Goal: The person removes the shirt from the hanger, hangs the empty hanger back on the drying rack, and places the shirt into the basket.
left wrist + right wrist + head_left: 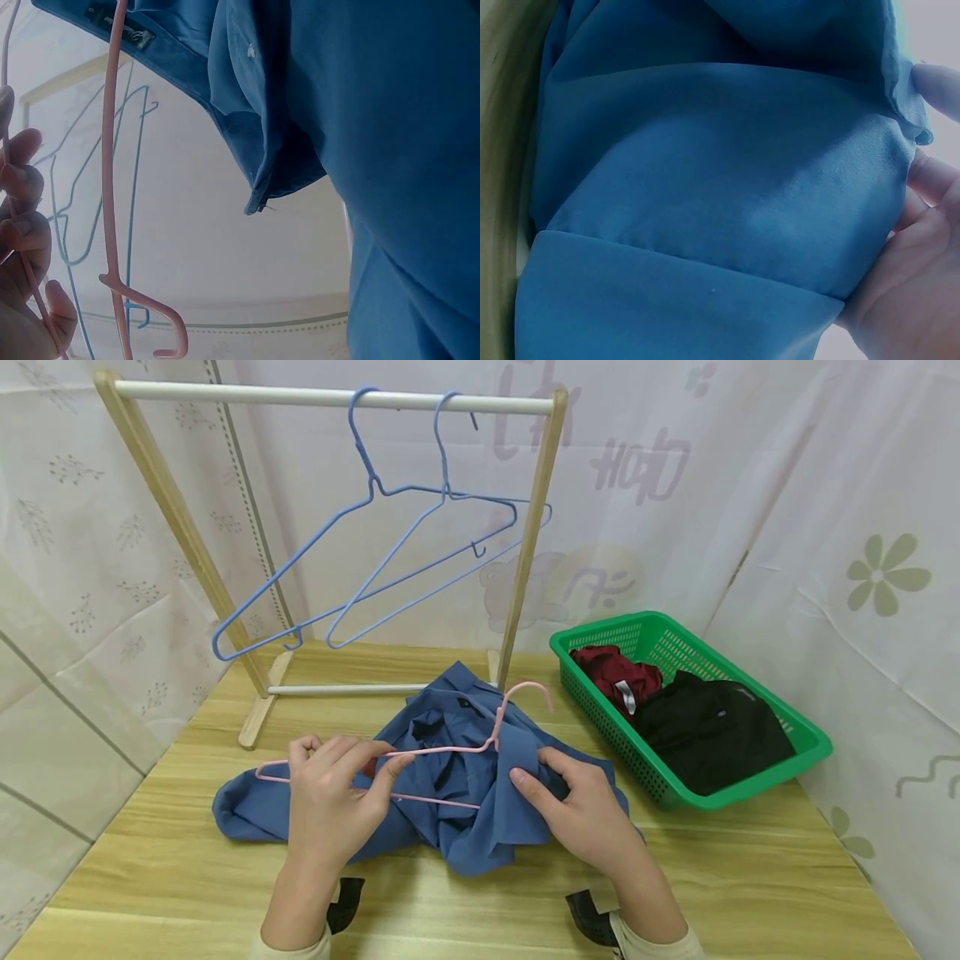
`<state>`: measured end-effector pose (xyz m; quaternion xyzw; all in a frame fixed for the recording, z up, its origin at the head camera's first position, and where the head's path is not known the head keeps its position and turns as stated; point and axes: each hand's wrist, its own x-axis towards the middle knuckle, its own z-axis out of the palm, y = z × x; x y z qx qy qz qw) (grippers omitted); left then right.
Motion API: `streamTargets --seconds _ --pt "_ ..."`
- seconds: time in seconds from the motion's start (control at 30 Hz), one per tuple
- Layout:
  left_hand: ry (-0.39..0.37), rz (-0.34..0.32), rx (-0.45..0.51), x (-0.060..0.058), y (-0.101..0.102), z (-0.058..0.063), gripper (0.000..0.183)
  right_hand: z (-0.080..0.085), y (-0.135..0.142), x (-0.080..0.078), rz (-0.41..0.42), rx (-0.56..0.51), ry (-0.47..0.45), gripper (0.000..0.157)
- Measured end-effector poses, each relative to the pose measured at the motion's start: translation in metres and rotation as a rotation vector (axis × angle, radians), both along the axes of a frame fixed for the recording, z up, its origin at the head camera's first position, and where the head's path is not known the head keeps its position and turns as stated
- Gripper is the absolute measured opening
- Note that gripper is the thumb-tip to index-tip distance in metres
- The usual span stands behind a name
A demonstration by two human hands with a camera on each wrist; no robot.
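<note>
A blue shirt (450, 793) lies bunched on the table, a dark label (120, 26) showing inside its neck in the left wrist view. My left hand (333, 789) pinches the upper arm of a pink hanger (442, 749) between thumb and fingers. The hanger's hook points up and right above the shirt, and its right end is hidden under the cloth. Gripping the shirt's edge beside the hook is my right hand (577, 802), thumb on top. In the right wrist view the cloth spreads out from those fingers.
A wooden rack (165, 502) with a white rail stands behind, two blue hangers (300, 556) hanging from it. To the right sits a green basket (757, 793) holding a dark red garment (611, 672) and a black garment (712, 727). Patterned cloth walls enclose the table.
</note>
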<state>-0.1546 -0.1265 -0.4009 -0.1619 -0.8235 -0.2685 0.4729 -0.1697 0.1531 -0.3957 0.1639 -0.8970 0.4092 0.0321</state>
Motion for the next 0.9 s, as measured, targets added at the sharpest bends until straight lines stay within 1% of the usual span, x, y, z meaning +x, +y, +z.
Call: streamTargets --seconds 0.17,0.4,0.67,0.9 --pt "-0.003 0.000 0.000 -0.0006 -0.0012 -0.0019 0.027 -0.0024 -0.0011 -0.0009 0.002 -0.002 -0.014 0.028" --pt "-0.007 -0.005 0.003 -0.0019 -0.0021 -0.0033 0.027 -0.0048 -0.0010 -0.0018 0.009 -0.003 -0.010 0.026" --pt "-0.007 -0.004 -0.002 -0.0013 -0.0023 -0.0022 0.028 -0.0049 -0.0006 -0.0015 0.013 -0.001 -0.013 0.026" --pt "-0.004 -0.003 -0.001 -0.0011 -0.0026 -0.0018 0.028 -0.0039 -0.0009 -0.0018 0.014 0.007 -0.009 0.029"
